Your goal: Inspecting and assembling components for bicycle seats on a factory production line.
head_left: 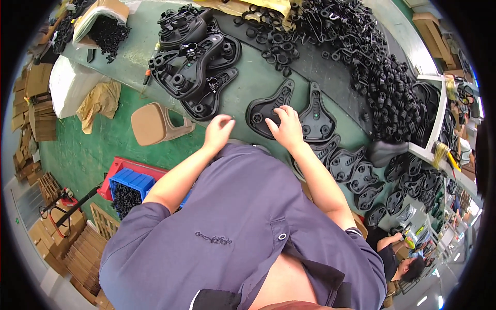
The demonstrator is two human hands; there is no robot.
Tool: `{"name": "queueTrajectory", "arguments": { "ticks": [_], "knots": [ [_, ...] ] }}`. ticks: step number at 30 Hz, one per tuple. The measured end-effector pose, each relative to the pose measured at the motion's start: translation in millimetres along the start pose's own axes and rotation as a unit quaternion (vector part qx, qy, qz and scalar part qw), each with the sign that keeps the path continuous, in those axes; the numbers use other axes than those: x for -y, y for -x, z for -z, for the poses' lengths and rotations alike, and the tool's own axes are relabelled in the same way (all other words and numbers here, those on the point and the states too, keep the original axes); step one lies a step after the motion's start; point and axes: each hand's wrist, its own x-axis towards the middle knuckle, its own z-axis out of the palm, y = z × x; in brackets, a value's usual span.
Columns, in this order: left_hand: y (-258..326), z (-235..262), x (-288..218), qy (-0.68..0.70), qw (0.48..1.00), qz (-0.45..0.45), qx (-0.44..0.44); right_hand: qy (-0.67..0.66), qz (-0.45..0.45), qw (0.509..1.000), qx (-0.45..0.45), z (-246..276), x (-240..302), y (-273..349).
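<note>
- Green workbench (238,98), heaped at far right with coil-shaped black parts (388,98).
- Left hand (219,130): fingers half curled by the near edge; whether it pinches something small, I cannot tell.
- Right hand (287,126): loosely spread over the nearest black saddle shell (262,111), gripping nothing visible (contact is hard to judge).
- Stacked saddle shells (192,67) at left carry fittings, so are probably done; the nearest shell and its right-hand neighbour (316,121) look barer, probably unfinished.
- Fingers hide part of the nearest shell; the shirt hides the bench's near edge; farther right, small shells (395,201) merge together.
</note>
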Motion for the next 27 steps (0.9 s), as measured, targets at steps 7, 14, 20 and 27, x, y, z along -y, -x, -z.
{"name": "queueTrajectory", "arguments": {
  "ticks": [7,14,20,27],
  "knots": [
    [-21,44,19,0.509,0.711,0.465,-0.142,-0.103,0.001,0.994,0.037,-24,33,-108],
    [-60,33,23,0.634,0.644,0.381,-0.199,-0.321,-0.231,0.910,0.125,-54,48,-230],
    [-68,56,10,0.658,0.628,0.382,-0.162,-0.326,-0.306,0.889,0.099,-106,99,-271],
    [-95,110,31,0.633,0.653,0.385,-0.160,-0.307,-0.292,0.900,0.106,-108,148,-293]
  ]
}}
